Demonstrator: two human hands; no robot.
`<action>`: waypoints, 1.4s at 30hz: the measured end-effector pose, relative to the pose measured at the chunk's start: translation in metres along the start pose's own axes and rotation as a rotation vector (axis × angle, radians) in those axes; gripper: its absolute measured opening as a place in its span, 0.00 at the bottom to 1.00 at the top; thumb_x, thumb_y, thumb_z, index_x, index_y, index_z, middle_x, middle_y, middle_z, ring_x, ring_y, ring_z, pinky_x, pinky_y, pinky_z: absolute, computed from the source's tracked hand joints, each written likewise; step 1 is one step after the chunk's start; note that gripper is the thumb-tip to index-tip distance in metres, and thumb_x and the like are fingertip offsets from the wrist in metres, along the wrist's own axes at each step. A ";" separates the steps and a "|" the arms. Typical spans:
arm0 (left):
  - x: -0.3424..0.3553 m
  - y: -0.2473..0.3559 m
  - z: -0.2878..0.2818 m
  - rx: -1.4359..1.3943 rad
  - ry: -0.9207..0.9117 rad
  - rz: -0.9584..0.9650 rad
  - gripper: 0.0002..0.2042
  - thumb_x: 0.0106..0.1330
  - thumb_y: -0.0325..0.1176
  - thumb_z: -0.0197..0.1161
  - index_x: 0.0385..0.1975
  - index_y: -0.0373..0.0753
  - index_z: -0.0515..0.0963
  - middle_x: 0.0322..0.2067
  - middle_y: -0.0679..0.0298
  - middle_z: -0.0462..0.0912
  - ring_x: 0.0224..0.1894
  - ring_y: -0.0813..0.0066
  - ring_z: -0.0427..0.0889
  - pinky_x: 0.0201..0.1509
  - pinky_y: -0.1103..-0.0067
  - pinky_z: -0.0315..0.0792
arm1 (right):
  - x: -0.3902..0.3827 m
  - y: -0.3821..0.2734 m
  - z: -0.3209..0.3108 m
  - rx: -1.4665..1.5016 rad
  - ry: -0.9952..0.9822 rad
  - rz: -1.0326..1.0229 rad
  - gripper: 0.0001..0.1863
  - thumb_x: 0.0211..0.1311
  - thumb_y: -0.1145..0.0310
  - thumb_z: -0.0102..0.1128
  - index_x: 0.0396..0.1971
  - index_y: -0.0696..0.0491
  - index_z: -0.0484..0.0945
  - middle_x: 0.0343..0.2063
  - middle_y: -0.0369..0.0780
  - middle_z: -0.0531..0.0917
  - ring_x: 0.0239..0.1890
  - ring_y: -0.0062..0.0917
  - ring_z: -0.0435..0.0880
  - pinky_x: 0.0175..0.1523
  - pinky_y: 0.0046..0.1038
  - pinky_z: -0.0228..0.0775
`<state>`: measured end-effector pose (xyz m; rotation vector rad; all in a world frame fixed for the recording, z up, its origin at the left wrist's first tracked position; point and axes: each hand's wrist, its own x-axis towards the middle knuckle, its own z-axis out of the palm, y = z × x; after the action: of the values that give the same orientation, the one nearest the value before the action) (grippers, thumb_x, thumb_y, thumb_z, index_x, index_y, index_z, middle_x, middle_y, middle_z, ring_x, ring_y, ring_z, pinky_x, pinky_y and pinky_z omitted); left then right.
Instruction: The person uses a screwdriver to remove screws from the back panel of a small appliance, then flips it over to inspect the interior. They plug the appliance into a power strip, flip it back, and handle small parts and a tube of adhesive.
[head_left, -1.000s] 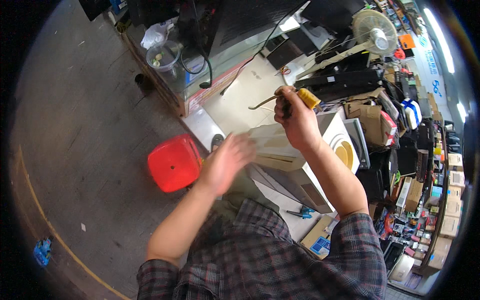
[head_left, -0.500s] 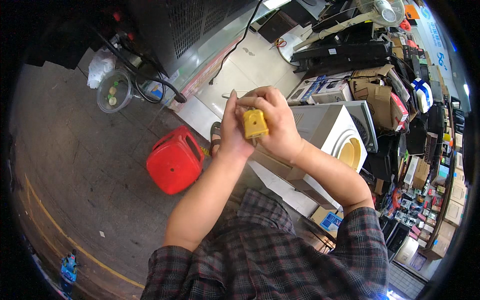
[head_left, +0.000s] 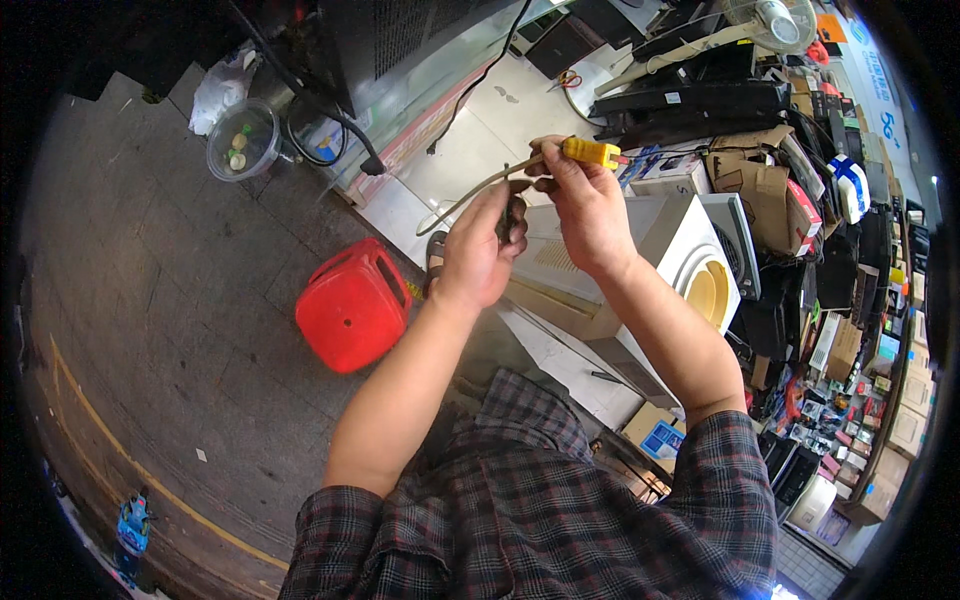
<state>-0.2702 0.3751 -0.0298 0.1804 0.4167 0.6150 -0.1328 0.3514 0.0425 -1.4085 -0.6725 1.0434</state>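
Observation:
My right hand (head_left: 592, 215) grips a yellow electrical plug (head_left: 595, 153) and its pale cable close behind it, with the plug's end pointing right. From the plug the cable (head_left: 462, 200) arcs left and down, passing beyond my left fingers. My left hand (head_left: 480, 250) is closed, its fingertips curled close to the right hand's fingers. Something thin and dark shows at its fingertips, too small to name. A white appliance housing (head_left: 645, 245) with a round yellowish opening lies just beyond my right forearm.
A red plastic stool (head_left: 350, 312) stands on the dark pavement at left. Behind it sits a clear tub (head_left: 243, 140) beside a black cabinet (head_left: 400, 45). Cardboard boxes (head_left: 750, 190), a white fan (head_left: 770, 25) and piled electronics crowd the right side.
The plug has swung from between both hands to the upper right, held by my right hand. My hands have moved apart, and the cable now shows.

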 end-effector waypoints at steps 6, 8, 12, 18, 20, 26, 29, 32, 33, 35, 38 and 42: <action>-0.037 0.018 -0.002 0.582 -0.051 -0.174 0.13 0.80 0.38 0.53 0.51 0.37 0.78 0.30 0.70 0.74 0.26 0.84 0.70 0.29 0.83 0.63 | 0.045 -0.019 -0.023 0.110 0.034 -0.191 0.17 0.78 0.70 0.47 0.62 0.54 0.69 0.42 0.36 0.79 0.48 0.24 0.78 0.56 0.27 0.68; -0.042 0.040 0.007 0.906 -0.143 -0.048 0.12 0.79 0.36 0.54 0.49 0.35 0.78 0.32 0.67 0.77 0.28 0.80 0.75 0.31 0.80 0.68 | 0.068 -0.024 -0.053 0.124 -0.057 -0.208 0.17 0.79 0.61 0.47 0.60 0.53 0.71 0.42 0.34 0.78 0.46 0.22 0.76 0.56 0.28 0.67; -0.032 0.103 0.046 1.665 -0.299 0.528 0.09 0.72 0.27 0.60 0.47 0.31 0.78 0.36 0.55 0.81 0.37 0.60 0.83 0.41 0.70 0.76 | 0.103 -0.042 -0.080 0.121 -0.092 -0.183 0.24 0.80 0.47 0.41 0.58 0.50 0.72 0.39 0.32 0.76 0.42 0.19 0.71 0.52 0.25 0.63; 0.000 0.164 0.069 2.367 -0.406 0.565 0.13 0.66 0.26 0.64 0.49 0.36 0.80 0.31 0.59 0.75 0.33 0.58 0.79 0.37 0.66 0.75 | 0.158 -0.086 -0.103 -0.284 -0.040 -0.222 0.28 0.79 0.43 0.45 0.56 0.55 0.75 0.40 0.33 0.78 0.42 0.16 0.72 0.51 0.22 0.66; 0.010 0.171 0.063 2.568 -0.460 0.468 0.16 0.66 0.29 0.64 0.53 0.38 0.81 0.30 0.62 0.74 0.34 0.65 0.79 0.37 0.71 0.77 | 0.181 -0.094 -0.121 -0.331 -0.030 -0.248 0.27 0.76 0.47 0.55 0.57 0.57 0.76 0.41 0.33 0.79 0.41 0.16 0.74 0.49 0.21 0.68; 0.018 0.173 0.069 2.539 -0.427 0.533 0.19 0.64 0.30 0.66 0.56 0.38 0.80 0.28 0.63 0.73 0.32 0.64 0.76 0.34 0.70 0.72 | 0.260 -0.120 -0.163 -0.192 0.030 -0.179 0.30 0.72 0.46 0.62 0.58 0.59 0.77 0.34 0.32 0.80 0.36 0.14 0.72 0.43 0.19 0.68; 0.039 0.177 0.075 2.573 -0.452 0.560 0.21 0.64 0.31 0.67 0.58 0.41 0.80 0.27 0.64 0.72 0.30 0.65 0.74 0.34 0.69 0.68 | 0.295 -0.127 -0.181 -0.117 -0.012 -0.133 0.31 0.71 0.46 0.62 0.57 0.59 0.78 0.33 0.32 0.80 0.34 0.14 0.70 0.42 0.19 0.67; 0.041 0.180 0.064 2.681 -0.510 0.390 0.21 0.64 0.34 0.67 0.59 0.45 0.79 0.27 0.67 0.71 0.28 0.67 0.73 0.34 0.69 0.66 | 0.321 -0.132 -0.175 -0.226 -0.055 -0.250 0.30 0.71 0.47 0.64 0.57 0.59 0.77 0.37 0.34 0.82 0.38 0.17 0.76 0.47 0.21 0.70; 0.042 0.180 0.062 2.692 -0.515 0.363 0.21 0.64 0.34 0.67 0.59 0.45 0.80 0.26 0.68 0.71 0.28 0.68 0.72 0.34 0.69 0.66 | 0.328 -0.134 -0.171 -0.280 -0.055 -0.257 0.30 0.70 0.48 0.64 0.57 0.59 0.77 0.38 0.36 0.83 0.40 0.18 0.78 0.50 0.22 0.72; 0.041 0.183 0.054 2.671 -0.585 0.393 0.21 0.64 0.34 0.66 0.58 0.45 0.80 0.26 0.68 0.70 0.28 0.69 0.72 0.33 0.70 0.65 | 0.346 -0.133 -0.166 -0.191 -0.077 -0.262 0.27 0.69 0.53 0.68 0.58 0.57 0.78 0.41 0.39 0.85 0.44 0.19 0.81 0.52 0.24 0.74; 0.043 0.186 0.055 2.624 -0.624 0.373 0.20 0.64 0.35 0.65 0.58 0.45 0.80 0.25 0.69 0.70 0.28 0.70 0.72 0.34 0.72 0.64 | 0.370 -0.127 -0.154 -0.207 -0.059 -0.333 0.23 0.66 0.59 0.71 0.56 0.53 0.79 0.42 0.40 0.87 0.44 0.20 0.83 0.53 0.25 0.76; 0.047 0.184 0.061 2.587 -0.617 0.314 0.19 0.65 0.34 0.65 0.57 0.44 0.81 0.25 0.68 0.70 0.29 0.69 0.72 0.35 0.72 0.65 | 0.389 -0.134 -0.120 -0.334 -0.143 -0.408 0.22 0.65 0.62 0.69 0.56 0.52 0.79 0.46 0.47 0.87 0.49 0.32 0.87 0.56 0.32 0.77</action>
<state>-0.3057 0.5486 0.0624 2.8367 0.3198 -0.1043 0.1653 0.6573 0.0828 -1.4037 -1.2263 0.7318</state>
